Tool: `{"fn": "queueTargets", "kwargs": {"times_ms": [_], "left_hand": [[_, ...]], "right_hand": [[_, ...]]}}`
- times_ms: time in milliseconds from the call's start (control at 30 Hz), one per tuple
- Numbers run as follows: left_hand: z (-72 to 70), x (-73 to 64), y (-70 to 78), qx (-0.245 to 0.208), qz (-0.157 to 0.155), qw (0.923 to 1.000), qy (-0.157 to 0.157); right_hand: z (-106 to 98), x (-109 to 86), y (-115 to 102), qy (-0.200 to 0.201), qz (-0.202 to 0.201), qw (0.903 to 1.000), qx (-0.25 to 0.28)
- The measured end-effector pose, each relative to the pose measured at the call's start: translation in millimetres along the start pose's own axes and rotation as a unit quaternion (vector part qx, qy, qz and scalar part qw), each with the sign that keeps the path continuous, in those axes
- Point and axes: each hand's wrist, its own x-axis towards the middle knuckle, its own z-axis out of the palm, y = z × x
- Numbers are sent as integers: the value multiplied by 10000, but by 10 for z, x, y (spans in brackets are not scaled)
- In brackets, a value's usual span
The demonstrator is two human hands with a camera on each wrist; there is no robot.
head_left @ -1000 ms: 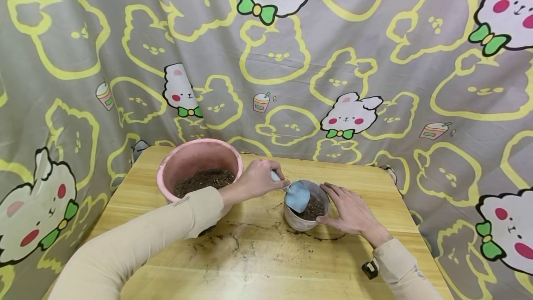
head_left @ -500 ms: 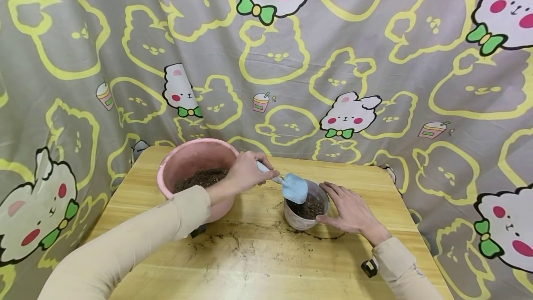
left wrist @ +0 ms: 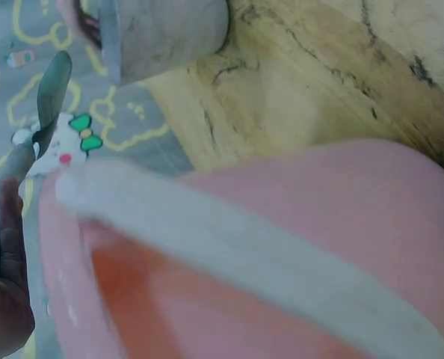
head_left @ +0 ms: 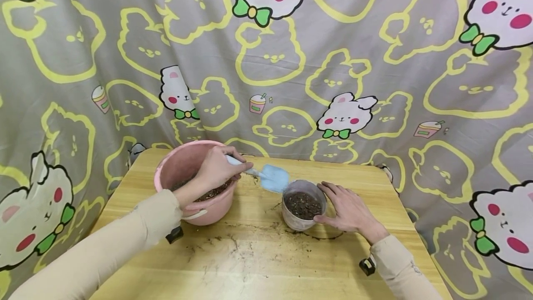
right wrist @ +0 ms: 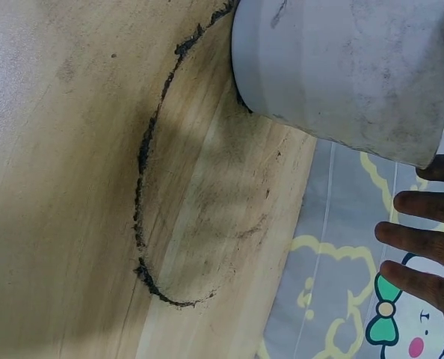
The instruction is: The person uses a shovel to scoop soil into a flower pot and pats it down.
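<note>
Blue shovel (head_left: 275, 178) between pink bucket (head_left: 211, 213) and grey pot (head_left: 297, 222)

Left hand (head_left: 217, 169) over the bucket's edge: we note its grip curled round the shovel's handle, blade held out near the pot's rim. Right hand (head_left: 350, 208) at the pot's other side, grip spread, fingers fairly straight, thumb and at least one finger touching it. We find dark soil (head_left: 304, 206) in both vessels, and a curved dark streak (right wrist: 141, 194) on the desk (head_left: 258, 267) beside the pot.
</note>
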Motion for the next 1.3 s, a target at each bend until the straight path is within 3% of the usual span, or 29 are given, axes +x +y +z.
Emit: {"fn": "queueTargets", "kwargs": {"times_ms": [200,367,433,600,767,1000,1133,1300], "left_hand": [[-292,-86,-95,-364,-157,9992,62],[-569,-208,-136,272,-448,9982,273],[-674,-252,-156,314,-518,9976,349],[-937,-344,-227,300,-461,9967,590],[-1185,-414,-305,966,-351,9895,1015],[-1396,-436,-420,765,-384,9910,1026],[-1477,-439,-471,1086,-380,9876,1066],[-1531,-414,-517,1477,-510,9841,845]], "right_hand": [[-21,38,-74,33,-63,10000,-66],[-47,149,-225,43,-114,9999,60],[-56,219,-296,29,-150,9998,110],[-68,419,-512,27,-398,9990,183],[-67,613,-756,85,-781,9968,168],[-32,866,-1058,172,-1118,9934,192],[-31,1008,-1223,225,-1188,9924,217],[-70,1177,-1404,287,-1234,9918,189]]}}
